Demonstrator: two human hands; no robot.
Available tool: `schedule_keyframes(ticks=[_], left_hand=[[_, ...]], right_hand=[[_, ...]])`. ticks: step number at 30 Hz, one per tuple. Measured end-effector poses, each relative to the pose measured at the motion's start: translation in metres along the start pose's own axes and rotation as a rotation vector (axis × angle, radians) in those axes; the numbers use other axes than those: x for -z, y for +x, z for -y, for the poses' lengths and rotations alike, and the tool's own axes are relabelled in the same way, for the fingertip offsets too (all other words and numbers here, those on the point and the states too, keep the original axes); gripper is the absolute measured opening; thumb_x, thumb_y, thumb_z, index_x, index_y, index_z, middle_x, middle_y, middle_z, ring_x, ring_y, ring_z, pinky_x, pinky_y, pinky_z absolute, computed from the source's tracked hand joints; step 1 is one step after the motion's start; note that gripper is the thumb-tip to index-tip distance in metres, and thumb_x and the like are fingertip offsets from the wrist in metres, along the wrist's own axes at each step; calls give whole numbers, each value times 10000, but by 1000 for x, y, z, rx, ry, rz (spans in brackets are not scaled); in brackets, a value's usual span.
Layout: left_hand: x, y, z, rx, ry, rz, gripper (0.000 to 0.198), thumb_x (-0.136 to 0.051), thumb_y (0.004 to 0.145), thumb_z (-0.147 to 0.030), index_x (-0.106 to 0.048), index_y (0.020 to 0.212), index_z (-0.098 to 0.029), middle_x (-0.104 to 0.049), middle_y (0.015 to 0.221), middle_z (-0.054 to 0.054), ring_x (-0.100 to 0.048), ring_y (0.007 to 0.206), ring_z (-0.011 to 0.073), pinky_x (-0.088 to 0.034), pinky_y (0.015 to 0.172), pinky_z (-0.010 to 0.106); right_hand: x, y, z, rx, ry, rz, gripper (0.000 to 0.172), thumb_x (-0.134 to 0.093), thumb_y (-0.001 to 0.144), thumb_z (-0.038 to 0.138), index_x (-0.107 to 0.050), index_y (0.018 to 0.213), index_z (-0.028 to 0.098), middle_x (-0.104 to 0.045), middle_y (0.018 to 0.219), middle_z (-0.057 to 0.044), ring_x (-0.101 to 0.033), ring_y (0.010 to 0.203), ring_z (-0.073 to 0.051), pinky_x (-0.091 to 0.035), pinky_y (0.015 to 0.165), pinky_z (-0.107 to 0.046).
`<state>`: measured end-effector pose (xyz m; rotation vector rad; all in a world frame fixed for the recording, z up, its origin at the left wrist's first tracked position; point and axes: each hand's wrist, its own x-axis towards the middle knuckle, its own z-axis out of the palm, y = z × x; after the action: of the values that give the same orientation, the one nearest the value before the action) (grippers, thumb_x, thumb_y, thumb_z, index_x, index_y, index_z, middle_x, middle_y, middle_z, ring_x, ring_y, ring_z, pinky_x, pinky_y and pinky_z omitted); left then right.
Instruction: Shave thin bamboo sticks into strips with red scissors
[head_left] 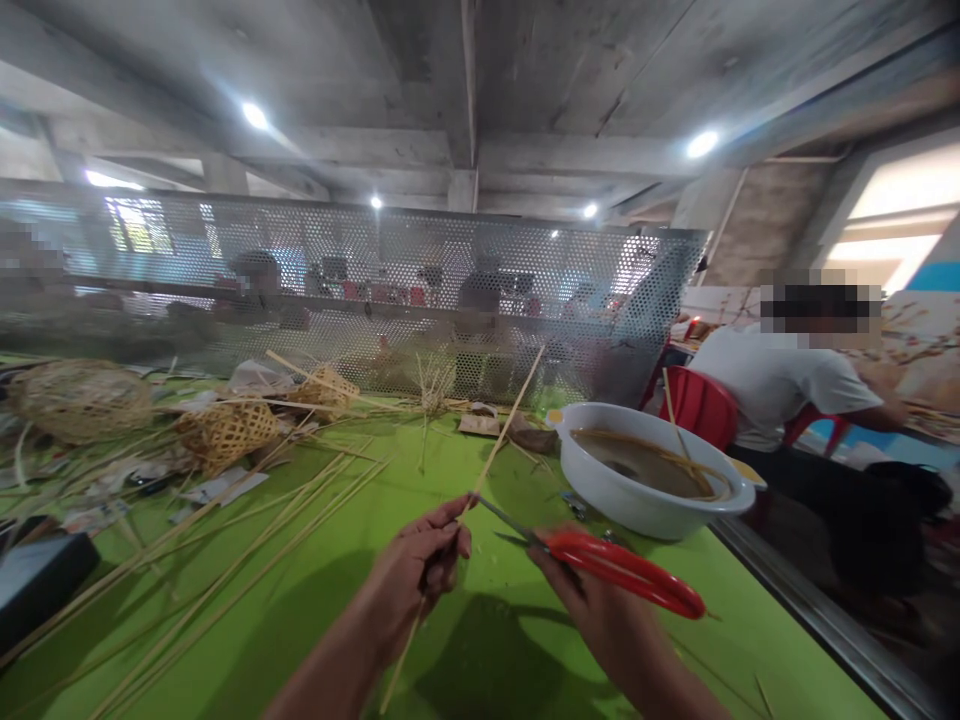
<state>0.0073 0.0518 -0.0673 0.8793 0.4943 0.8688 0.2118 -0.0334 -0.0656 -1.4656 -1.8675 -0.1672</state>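
Observation:
Pinched in my left hand (427,560) is a thin bamboo strip (506,435), which slants from the lower middle up toward the perforated screen. My right hand (600,610) grips a pair of red-handled scissors (626,570). Their blades are parted, and the tip of the upper one touches or lies very near the strip just above my left fingertips. Some fingers of the right hand are hidden behind the red handles. Both hands are above the green tabletop (315,620).
At right stands a white basin (637,500) of brownish water with strips in it. Long bamboo strips (247,570) and woven baskets (229,432) cover the left. A perforated metal screen (420,310) rises behind. A person in a white shirt (780,380) sits beyond the table's right edge.

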Motion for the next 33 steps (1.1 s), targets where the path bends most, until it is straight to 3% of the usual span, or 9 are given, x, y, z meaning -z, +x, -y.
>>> schedule_keyframes(ticks=[5,10,14,20,25,33], left_hand=[[0,0,0,-13,-15,9,367,-596,784,-165,-617,1150,-151,-576,681,-28,-223,348,-10,-142,352,158],[-2,-1,-1,6,-14,31,373,-591,798,-181,-604,1170,-172,-575,742,-18,-229,346,-18,-132,354,164],[-3,-2,-1,-2,-37,2,350,-604,783,-149,-633,1131,-170,-536,804,-18,-259,375,-27,-179,370,157],[0,-1,0,-10,-41,4,355,-619,773,-151,-642,1127,-158,-473,708,-37,-249,392,-12,-176,384,160],[-5,-3,-3,-3,-29,-1,341,-647,752,-153,-662,1093,-151,-460,709,-36,-259,401,-11,-172,392,164],[-3,-4,-4,-9,-1,-10,356,-653,751,-152,-662,1107,-129,-367,577,-73,-227,405,9,-181,407,166]], right_hand=[[1,-1,3,41,24,81,232,-426,945,393,-600,912,244,-678,867,-22,-648,751,-187,-519,660,-276],[2,2,-5,1,-45,-6,250,-414,948,416,-597,948,246,-679,866,-23,-654,761,-203,-514,658,-295],[5,3,-3,-17,-31,24,247,-398,956,402,-579,905,242,-667,836,-15,-643,725,-192,-509,665,-302],[5,3,2,45,36,86,232,-428,946,398,-601,935,244,-657,835,-11,-641,721,-170,-514,641,-265],[5,5,-3,17,-26,-18,254,-427,945,407,-618,956,240,-672,850,-20,-654,754,-194,-529,683,-300],[5,5,0,23,20,30,235,-430,949,390,-603,974,233,-665,855,-22,-651,744,-187,-521,671,-288]])
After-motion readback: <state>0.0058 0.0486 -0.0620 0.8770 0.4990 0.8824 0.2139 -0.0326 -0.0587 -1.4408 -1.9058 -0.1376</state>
